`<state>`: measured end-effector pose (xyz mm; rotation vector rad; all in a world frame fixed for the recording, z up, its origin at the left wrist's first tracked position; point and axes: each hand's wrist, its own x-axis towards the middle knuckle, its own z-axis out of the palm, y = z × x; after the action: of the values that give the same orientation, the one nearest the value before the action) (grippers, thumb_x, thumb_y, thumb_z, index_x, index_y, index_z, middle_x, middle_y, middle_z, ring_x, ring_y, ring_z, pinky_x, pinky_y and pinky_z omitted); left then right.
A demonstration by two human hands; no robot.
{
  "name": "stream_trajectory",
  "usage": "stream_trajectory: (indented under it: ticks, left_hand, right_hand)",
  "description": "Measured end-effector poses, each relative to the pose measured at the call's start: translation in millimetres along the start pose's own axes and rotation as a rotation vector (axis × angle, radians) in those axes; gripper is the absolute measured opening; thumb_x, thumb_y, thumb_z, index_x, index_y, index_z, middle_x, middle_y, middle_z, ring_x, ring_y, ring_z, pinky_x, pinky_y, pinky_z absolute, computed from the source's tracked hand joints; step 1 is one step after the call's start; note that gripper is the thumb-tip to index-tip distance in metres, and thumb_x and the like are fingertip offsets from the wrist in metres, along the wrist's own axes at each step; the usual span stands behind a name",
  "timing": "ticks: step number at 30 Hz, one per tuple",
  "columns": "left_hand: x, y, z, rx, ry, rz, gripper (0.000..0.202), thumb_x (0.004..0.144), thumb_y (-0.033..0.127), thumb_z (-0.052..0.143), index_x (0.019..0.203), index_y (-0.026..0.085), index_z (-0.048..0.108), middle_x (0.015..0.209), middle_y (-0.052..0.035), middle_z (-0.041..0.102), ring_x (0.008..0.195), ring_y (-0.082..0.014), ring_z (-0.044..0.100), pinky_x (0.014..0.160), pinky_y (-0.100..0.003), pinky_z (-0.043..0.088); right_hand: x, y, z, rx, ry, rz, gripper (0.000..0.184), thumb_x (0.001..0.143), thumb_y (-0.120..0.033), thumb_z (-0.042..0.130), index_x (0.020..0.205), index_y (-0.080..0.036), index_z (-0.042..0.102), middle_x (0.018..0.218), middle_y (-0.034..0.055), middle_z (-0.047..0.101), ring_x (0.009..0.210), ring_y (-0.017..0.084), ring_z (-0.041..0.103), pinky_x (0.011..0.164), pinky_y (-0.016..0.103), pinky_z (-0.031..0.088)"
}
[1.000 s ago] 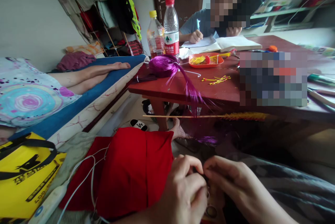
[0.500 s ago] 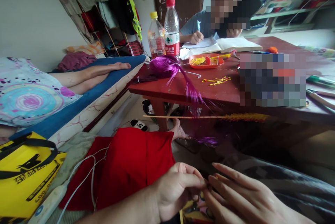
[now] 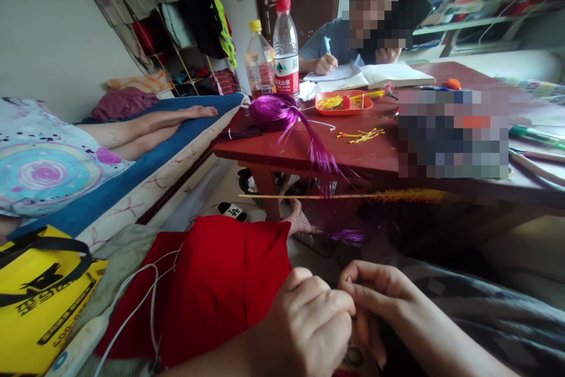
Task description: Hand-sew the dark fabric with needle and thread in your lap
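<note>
Low in the view, my left hand (image 3: 311, 321) is closed in a fist with its back toward me, above the right edge of the red cloth (image 3: 225, 283). My right hand (image 3: 379, 292) is beside it, thumb and forefinger pinched together near the left knuckles. A tiny dark tip shows at that pinch; what either hand holds is hidden or too small to name. Below the hands, partly covered, lie small items with a round ring shape (image 3: 354, 356) among them.
On the red table (image 3: 282, 153) are purple strands (image 3: 273, 112), an orange tray (image 3: 344, 107), small yellow stems (image 3: 362, 136) and two bottles (image 3: 286, 53). A thin stick (image 3: 309, 196) with yellow fuzz lies along the near edge. A person (image 3: 326, 63) writes across the table. A yellow bag (image 3: 48, 300) stands left.
My left hand has rolled over from a pinch so its back faces up. My right hand's outstretched fingers have curled into a pinch. The view has shifted slightly.
</note>
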<state>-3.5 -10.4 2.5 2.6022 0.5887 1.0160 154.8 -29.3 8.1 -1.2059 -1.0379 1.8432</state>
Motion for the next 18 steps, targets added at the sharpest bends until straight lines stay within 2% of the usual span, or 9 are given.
stream_trajectory:
  ticks: [2, 4, 6, 7, 9, 11, 13, 16, 18]
  left_hand:
    - [7, 1, -3.4, -0.309, -0.081, -0.331, 0.014, 0.071, 0.009, 0.047, 0.062, 0.016, 0.054, 0.069, -0.0039, 0.064, 0.061, -0.0138, 0.048, 0.064, -0.031, 0.031]
    - [14, 2, -6.2, -0.782, -0.153, -0.872, 0.005, 0.063, 0.015, 0.055, 0.059, 0.016, 0.053, 0.06, -0.0018, 0.059, 0.055, -0.0119, 0.047, 0.059, -0.028, 0.032]
    - [19, 2, -7.5, -1.182, -0.17, -1.32, 0.01, 0.054, 0.019, 0.062, 0.056, 0.015, 0.053, 0.051, 0.0011, 0.052, 0.048, -0.0093, 0.044, 0.054, -0.025, 0.031]
    - [21, 2, -7.7, -1.308, -0.159, -1.438, 0.014, 0.05, 0.02, 0.064, 0.053, 0.015, 0.052, 0.048, 0.0026, 0.048, 0.045, -0.008, 0.041, 0.052, -0.024, 0.031]
    - [23, 2, -7.7, -1.41, -0.147, -1.509, 0.018, 0.047, 0.022, 0.067, 0.052, 0.014, 0.052, 0.046, 0.0034, 0.046, 0.044, -0.0072, 0.039, 0.052, -0.023, 0.031]
    - [22, 4, -7.5, -1.334, -0.144, -1.424, 0.018, 0.05, 0.024, 0.068, 0.055, 0.014, 0.054, 0.053, 0.0016, 0.049, 0.049, -0.0088, 0.043, 0.055, -0.024, 0.034]
    - [20, 6, -6.8, -1.074, -0.137, -1.178, 0.014, 0.059, 0.024, 0.066, 0.057, 0.015, 0.055, 0.066, -0.0017, 0.052, 0.062, -0.0126, 0.049, 0.062, -0.026, 0.037]
    - [11, 7, -4.2, -0.479, -0.004, -0.593, 0.015, 0.072, 0.015, 0.054, 0.057, 0.016, 0.055, 0.077, -0.0047, 0.053, 0.074, -0.0154, 0.05, 0.067, -0.027, 0.038]
    - [5, 5, -3.1, -0.143, 0.066, -0.21, 0.019, 0.076, 0.008, 0.045, 0.064, 0.017, 0.056, 0.079, -0.0054, 0.059, 0.071, -0.0155, 0.049, 0.066, -0.029, 0.036]
  right_hand:
    - [-7, -3, -2, -0.294, 0.083, -0.237, 0.023, 0.086, -0.041, 0.043, 0.082, -0.018, 0.048, 0.05, -0.0027, 0.058, 0.04, 0.009, 0.054, 0.039, 0.017, 0.044]
    - [-16, -6, -6, -0.753, 0.103, -0.658, 0.013, 0.088, -0.024, 0.041, 0.092, -0.019, 0.052, 0.061, -0.0012, 0.064, 0.051, 0.011, 0.061, 0.06, 0.022, 0.053]
    - [-23, -9, -11, -1.192, 0.072, -1.068, 0.023, 0.087, -0.012, 0.036, 0.098, -0.019, 0.055, 0.069, 0.0008, 0.068, 0.062, 0.012, 0.065, 0.084, 0.029, 0.05]
    - [-25, -9, -13, -1.36, 0.076, -1.195, 0.028, 0.087, -0.009, 0.032, 0.097, -0.018, 0.057, 0.072, 0.0018, 0.07, 0.067, 0.014, 0.067, 0.09, 0.031, 0.047]
    - [-27, -8, -15, -1.533, 0.102, -1.28, 0.036, 0.088, -0.007, 0.026, 0.096, -0.017, 0.059, 0.074, 0.0031, 0.071, 0.071, 0.015, 0.067, 0.092, 0.032, 0.046]
    - [-24, -5, -15, -1.445, 0.114, -1.244, 0.033, 0.091, -0.013, 0.025, 0.095, -0.016, 0.058, 0.071, 0.0032, 0.07, 0.066, 0.014, 0.067, 0.089, 0.031, 0.048]
    - [-19, -2, -11, -1.162, 0.126, -1.024, 0.029, 0.092, -0.023, 0.029, 0.084, -0.017, 0.057, 0.064, 0.0016, 0.066, 0.055, 0.012, 0.062, 0.075, 0.027, 0.053]
    - [-10, 1, -3, -0.586, 0.135, -0.389, 0.03, 0.089, -0.039, 0.037, 0.07, -0.019, 0.049, 0.052, -0.0029, 0.055, 0.043, 0.009, 0.053, 0.044, 0.018, 0.045]
    - [-4, 2, 0, -0.218, 0.048, -0.054, 0.032, 0.082, -0.049, 0.045, 0.072, -0.019, 0.048, 0.046, -0.005, 0.051, 0.036, 0.007, 0.046, 0.035, 0.016, 0.036]
